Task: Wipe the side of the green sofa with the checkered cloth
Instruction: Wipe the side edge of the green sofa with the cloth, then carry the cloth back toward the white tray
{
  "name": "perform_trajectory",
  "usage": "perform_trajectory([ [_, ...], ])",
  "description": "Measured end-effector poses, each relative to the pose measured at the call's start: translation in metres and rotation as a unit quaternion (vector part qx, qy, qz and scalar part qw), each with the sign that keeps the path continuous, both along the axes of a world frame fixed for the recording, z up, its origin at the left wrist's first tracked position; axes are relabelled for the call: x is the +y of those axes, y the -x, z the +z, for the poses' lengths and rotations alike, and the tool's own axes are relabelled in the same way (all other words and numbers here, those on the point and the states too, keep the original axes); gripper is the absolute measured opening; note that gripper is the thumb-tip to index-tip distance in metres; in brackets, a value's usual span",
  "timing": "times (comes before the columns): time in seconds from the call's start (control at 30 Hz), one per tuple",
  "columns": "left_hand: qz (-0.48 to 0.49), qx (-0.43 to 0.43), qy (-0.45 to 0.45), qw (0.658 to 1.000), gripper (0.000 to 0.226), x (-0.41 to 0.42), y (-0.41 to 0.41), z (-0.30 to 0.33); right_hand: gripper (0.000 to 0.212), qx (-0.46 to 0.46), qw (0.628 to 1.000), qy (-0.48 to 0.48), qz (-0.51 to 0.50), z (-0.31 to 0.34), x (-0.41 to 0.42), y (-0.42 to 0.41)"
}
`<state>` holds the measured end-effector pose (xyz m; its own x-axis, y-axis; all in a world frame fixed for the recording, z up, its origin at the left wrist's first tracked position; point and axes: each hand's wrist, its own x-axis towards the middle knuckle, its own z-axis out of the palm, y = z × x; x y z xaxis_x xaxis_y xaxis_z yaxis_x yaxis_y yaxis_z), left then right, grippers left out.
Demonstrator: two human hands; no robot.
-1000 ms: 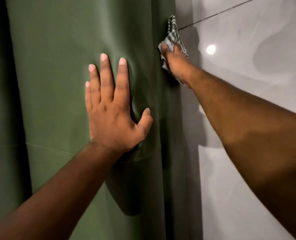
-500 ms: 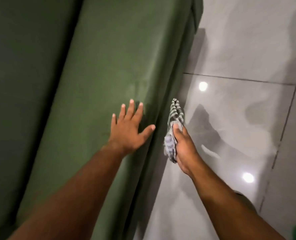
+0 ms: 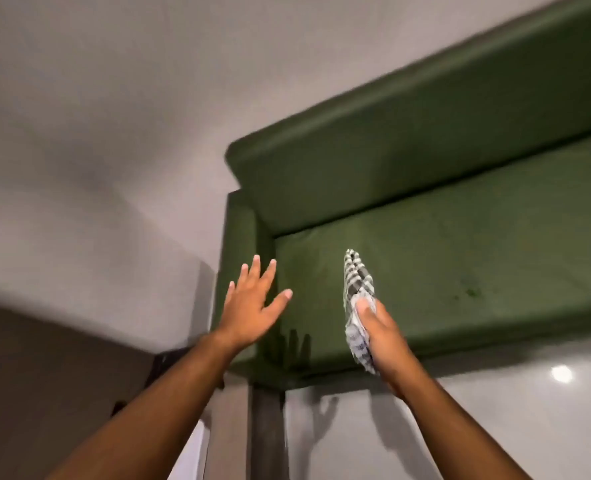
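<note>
Green upholstery fills the right half of the view, and going left to right the scene starts with a pale wall [image 3: 90, 140] at about 10 o'clock, then the left hand [image 3: 252, 306], then the sofa's arm [image 3: 242, 244], then the cloth [image 3: 358, 299] in the right hand [image 3: 380, 332]. That left hand is empty, fingers spread wide, raised in front of the sofa [image 3: 443, 244] arm; whether it touches the fabric I cannot tell, as the picture is blurred. At about 1 o'clock from it, the right hand is closed round the lower part of the checkered cloth, thumb pressed on top, so the upper end stands free and points toward 12 o'clock over the seat cushion. It looks thin, light and limp, with no stiffness of its own, and it bunches where it is squeezed. I judge it is best taken in a full fist or under a flat palm, bunched into a pad, since a loose end will only flap and drag. Soft, matte sofa covering likely gives under pressure and grips the cloth somewhat, so firm, even strokes should suit it. Glossy floor [image 3: 495, 410] lies at 5 o'clock.
</note>
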<state>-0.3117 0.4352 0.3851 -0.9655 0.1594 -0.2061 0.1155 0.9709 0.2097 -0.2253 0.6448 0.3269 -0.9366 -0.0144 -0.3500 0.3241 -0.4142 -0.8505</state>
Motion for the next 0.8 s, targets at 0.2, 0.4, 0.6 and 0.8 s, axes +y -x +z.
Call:
perform_trajectory([
  [0.2,0.175,0.049,-0.032,0.983,0.074,-0.179,-0.068,0.055,0.023,0.067,0.983,-0.041,0.165,0.083,-0.164,0.029],
  [0.4,0.337,0.059,-0.046,0.938,0.078,-0.32,-0.163,0.052,0.062,0.124,0.937,-0.156,0.287,0.122,-0.322,0.015],
  [0.6,0.488,0.03,-0.081,0.868,0.077,-0.386,-0.252,-0.011,0.044,0.123,0.876,-0.201,0.42,0.106,-0.429,-0.001],
  [0.8,0.592,0.02,-0.064,0.803,0.103,-0.422,-0.29,-0.072,0.032,0.081,0.79,-0.242,0.558,0.034,-0.517,0.022],
])
